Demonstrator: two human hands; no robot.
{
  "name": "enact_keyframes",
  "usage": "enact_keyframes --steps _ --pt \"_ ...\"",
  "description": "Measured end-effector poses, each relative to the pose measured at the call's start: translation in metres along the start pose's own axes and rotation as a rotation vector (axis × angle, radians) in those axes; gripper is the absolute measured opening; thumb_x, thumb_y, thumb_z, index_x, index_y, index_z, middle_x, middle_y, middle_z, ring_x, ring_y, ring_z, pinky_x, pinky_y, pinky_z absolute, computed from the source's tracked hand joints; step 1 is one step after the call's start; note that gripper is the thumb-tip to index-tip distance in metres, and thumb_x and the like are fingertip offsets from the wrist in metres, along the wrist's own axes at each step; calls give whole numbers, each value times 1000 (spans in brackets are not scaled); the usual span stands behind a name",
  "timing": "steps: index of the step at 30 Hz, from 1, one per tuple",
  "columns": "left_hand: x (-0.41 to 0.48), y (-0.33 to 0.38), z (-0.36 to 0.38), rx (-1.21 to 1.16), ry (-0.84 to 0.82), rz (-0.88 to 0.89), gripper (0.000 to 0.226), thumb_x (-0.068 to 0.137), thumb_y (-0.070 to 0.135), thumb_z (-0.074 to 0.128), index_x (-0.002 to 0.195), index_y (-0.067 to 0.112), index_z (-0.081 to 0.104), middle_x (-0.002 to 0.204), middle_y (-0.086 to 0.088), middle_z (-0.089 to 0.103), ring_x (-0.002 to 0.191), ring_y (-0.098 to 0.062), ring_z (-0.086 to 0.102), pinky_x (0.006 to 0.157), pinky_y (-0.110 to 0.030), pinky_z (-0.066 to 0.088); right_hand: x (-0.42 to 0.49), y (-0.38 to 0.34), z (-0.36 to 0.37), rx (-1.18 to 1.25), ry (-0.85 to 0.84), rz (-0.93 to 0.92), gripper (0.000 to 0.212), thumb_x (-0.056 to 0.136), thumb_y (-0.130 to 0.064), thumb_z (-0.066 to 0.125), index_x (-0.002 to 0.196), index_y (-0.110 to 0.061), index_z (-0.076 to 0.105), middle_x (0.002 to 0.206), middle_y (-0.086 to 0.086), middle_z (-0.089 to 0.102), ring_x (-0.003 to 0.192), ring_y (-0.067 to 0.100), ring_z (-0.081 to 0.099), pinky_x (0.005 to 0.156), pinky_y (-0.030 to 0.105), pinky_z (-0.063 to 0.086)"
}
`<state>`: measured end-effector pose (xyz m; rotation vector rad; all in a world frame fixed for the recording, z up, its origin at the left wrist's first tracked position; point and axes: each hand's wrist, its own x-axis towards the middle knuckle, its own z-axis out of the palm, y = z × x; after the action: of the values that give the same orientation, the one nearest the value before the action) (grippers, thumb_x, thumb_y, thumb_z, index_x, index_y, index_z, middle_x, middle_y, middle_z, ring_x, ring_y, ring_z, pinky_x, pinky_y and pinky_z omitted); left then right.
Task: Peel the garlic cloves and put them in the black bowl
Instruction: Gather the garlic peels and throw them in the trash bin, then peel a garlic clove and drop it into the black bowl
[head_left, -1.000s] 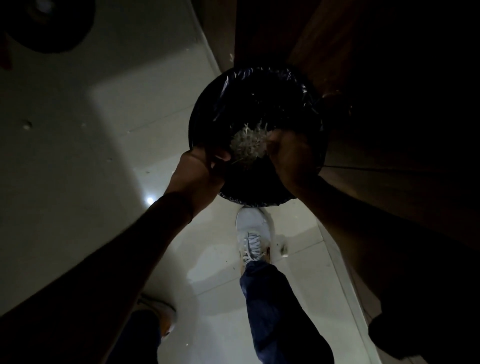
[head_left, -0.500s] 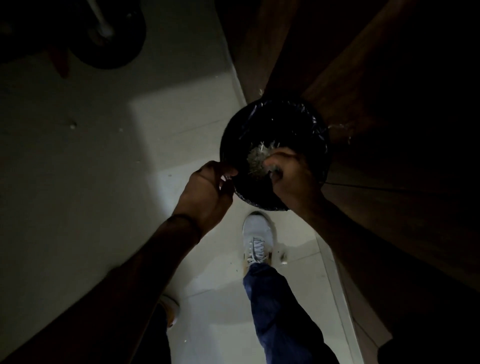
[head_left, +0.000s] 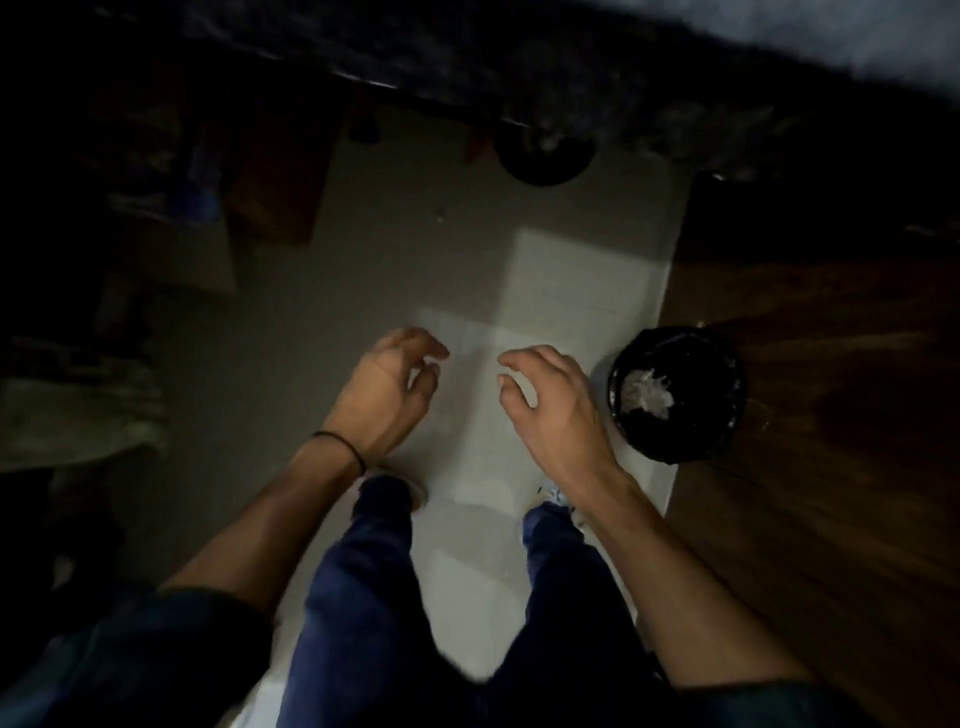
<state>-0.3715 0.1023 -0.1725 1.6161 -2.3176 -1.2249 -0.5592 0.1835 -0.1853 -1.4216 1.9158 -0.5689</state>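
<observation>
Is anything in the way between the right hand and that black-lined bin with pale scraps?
Nothing visible. The right hand hangs empty just left of the bin, with only pale floor showing between them. The left hand is empty too. The task's own things are out of view.
</observation>
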Motion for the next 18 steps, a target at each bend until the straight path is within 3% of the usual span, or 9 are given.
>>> enact_keyframes --steps 6,10,13,18 --pt "-99 -44 -160 -54 305 -36 25 93 15 50 112 16 66 121 -1 57 108 -14 57 90 -30 49 19 -199 23 -153 -21 -382 31 96 -30 53 116 -14 70 111 4 68 101 27 61 88 46 49" --pt "-155 -69 -249 -104 518 4 22 93 13 53 109 13 69 118 0 61 110 -12 60 95 -25 47 33 -317 42 -157 70 -652 28 97 -28 56 116 -14 71 113 2 69 106 23 61 91 40 47" --pt "-180 -84 -300 -132 689 9 19 94 11 54 105 12 70 114 2 63 107 -11 61 90 -22 47 51 -387 60 -106 124 -814 21 96 -21 63 112 -12 72 111 4 70 103 25 63 91 40 48" --pt "-194 -111 -345 -198 930 -65 18 95 14 55 104 14 71 113 4 64 106 -9 61 85 -19 45 84 -469 94 -39 -8 -985 19 97 -18 62 113 -11 71 112 3 68 104 25 63 94 42 48"
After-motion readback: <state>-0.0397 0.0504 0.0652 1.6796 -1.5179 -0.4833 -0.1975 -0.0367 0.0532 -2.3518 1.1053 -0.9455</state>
